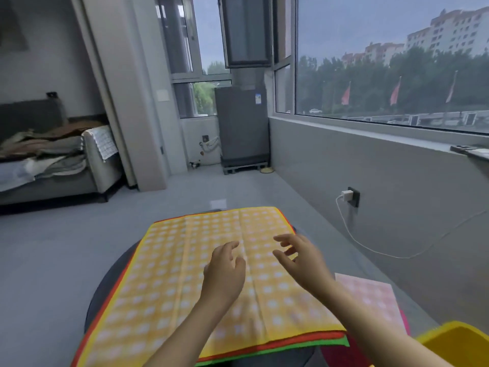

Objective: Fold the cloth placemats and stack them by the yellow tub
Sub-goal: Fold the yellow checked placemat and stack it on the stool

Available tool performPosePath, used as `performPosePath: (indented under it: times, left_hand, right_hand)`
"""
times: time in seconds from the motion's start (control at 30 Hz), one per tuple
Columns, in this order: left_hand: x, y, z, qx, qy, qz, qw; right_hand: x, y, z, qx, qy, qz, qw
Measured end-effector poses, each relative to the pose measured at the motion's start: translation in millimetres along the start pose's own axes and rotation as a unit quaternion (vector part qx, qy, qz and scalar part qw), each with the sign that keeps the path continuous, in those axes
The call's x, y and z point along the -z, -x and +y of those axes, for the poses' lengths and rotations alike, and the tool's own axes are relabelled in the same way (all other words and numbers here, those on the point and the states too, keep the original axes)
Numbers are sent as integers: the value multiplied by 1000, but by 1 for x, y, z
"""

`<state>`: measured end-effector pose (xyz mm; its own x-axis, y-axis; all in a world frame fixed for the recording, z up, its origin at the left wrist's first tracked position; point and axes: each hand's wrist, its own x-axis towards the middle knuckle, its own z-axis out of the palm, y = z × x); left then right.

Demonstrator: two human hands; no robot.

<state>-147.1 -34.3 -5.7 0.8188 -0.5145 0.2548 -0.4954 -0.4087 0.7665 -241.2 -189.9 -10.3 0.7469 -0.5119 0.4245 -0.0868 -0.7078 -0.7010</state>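
Note:
A yellow checked placemat point(169, 274) lies flat on top of a pile of mats, with red and green edges point(291, 343) showing beneath it. The pile rests on a dark round table point(111, 276). My left hand point(225, 271) hovers over the middle of the yellow mat, fingers loosely bent, holding nothing. My right hand point(301, 258) is beside it over the mat's right half, fingers spread and empty. A pink checked placemat point(370, 295) lies to the right, next to the yellow tub point(455, 340) at the bottom right corner.
A grey wall with a window sill point(370, 131) runs along the right, with a charger and white cable point(346, 194) plugged in. A sofa heaped with cloths point(47, 154) stands at the left. A grey cabinet point(243, 125) is at the back.

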Motion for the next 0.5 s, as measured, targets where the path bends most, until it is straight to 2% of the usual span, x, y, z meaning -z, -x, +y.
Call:
performPosePath:
  times: [0.2, 0.4, 0.5]
  left_hand:
    - [23, 22, -55, 10, -84, -93, 992]
    - [32, 35, -92, -20, -131, -240, 962]
    - [37, 37, -101, -29, -131, -279, 951]
  right_hand:
    - [-32, 21, -12, 29, 67, -151, 986]
    - [-50, 31, -13, 75, 112, -327, 935]
    - [-53, 34, -12, 90, 134, -386, 908]
